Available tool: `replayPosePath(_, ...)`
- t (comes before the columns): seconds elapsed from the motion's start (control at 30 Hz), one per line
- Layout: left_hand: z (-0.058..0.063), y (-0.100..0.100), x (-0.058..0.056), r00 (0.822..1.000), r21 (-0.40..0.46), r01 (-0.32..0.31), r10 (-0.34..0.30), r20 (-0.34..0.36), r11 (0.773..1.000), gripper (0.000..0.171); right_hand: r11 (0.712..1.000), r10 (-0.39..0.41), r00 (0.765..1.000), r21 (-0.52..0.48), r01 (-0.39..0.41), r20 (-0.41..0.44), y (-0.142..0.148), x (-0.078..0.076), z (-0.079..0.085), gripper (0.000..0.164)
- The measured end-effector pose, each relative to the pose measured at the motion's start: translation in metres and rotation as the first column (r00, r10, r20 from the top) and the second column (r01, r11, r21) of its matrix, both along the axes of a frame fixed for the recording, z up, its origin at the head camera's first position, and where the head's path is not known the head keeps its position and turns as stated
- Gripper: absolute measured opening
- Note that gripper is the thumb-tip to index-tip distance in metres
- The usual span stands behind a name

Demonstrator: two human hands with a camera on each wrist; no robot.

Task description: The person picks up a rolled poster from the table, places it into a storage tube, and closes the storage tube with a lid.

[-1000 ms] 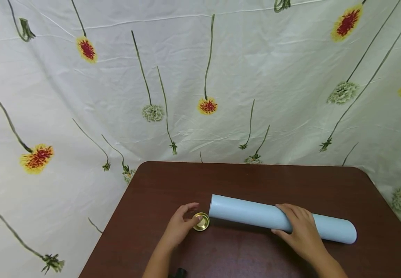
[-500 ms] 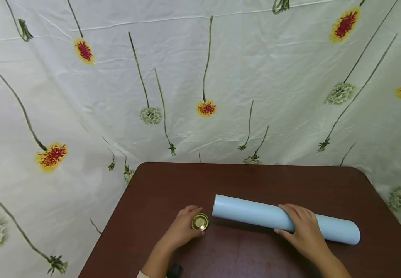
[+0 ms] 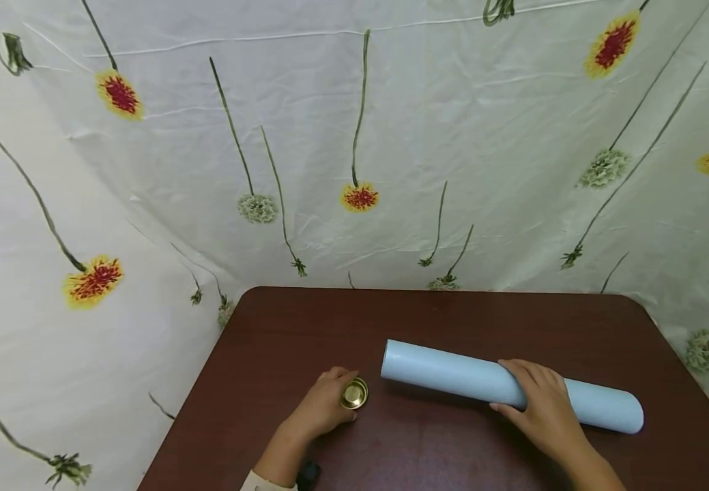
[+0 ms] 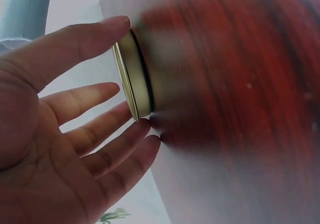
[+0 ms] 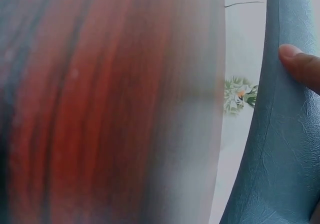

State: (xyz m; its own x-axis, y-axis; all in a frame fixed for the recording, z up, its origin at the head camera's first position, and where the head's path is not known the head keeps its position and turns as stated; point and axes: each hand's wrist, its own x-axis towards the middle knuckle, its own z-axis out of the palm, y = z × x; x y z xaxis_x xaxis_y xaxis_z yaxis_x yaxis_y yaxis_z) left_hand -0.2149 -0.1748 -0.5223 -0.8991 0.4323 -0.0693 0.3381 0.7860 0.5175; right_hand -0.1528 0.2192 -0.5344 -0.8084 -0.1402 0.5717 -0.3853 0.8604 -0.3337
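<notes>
A round gold lid with a stepped, shallow inside lies face up by the table's middle. My left hand has its thumb at one side of the lid and its fingers round the other. The left wrist view shows the gold lid edge-on, with a black band at its base close to the wood and my left thumb against its rim. My right hand grips a long light-blue tube from above, past its middle. In the right wrist view my thumb presses along the tube's leathery side.
The dark red-brown table has rounded far corners. Behind it hangs a white flower-print cloth. A small black thing shows beside the left wrist at the near edge.
My left thumb and fingers have come round the gold lid, where before they only reached over its edge. The tube and right hand have shifted slightly right, widening the gap to the lid.
</notes>
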Motion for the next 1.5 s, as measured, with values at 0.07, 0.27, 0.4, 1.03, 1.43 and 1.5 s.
replayPosePath(0.07, 0.0, 0.001, 0.0, 1.0, -0.011, -0.005, 0.005, 0.0, 1.0, 0.077, 1.0, -0.003, 1.0, -0.001, 0.003, 0.0, 0.001, 0.0, 0.0, 0.082)
replayPosePath(0.27, -0.002, 0.002, 0.002, 0.999, -0.049, -0.007, 0.005, -0.053, 0.999, 0.076, 1.0, -0.005, 1.0, -0.009, 0.005, 0.01, 0.004, 0.001, 0.0, 0.082)
replayPosePath(0.4, -0.005, 0.003, 0.002, 0.996, -0.07, -0.006, 0.0, -0.089, 0.998, 0.072, 1.0, -0.006, 1.0, -0.01, 0.007, 0.019, 0.005, 0.001, -0.001, 0.082)
replayPosePath(1.03, -0.005, -0.028, 0.009, 0.999, 0.113, 0.012, -0.015, 0.034, 0.993, 0.058, 0.998, -0.058, 0.998, -0.021, 0.058, 0.012, -0.019, 0.033, -0.001, 0.082)
replayPosePath(1.43, -0.002, -0.026, 0.01, 0.996, 0.242, -0.064, 0.046, 0.077, 0.968, 0.069, 0.998, -0.05, 0.999, -0.029, 0.051, 0.017, -0.018, 0.032, -0.001, 0.081)
replayPosePath(1.5, -0.001, -0.025, 0.01, 0.996, 0.267, -0.064, 0.045, 0.079, 0.961, 0.068, 0.998, -0.048, 0.999, -0.028, 0.049, 0.016, -0.018, 0.031, -0.002, 0.081)
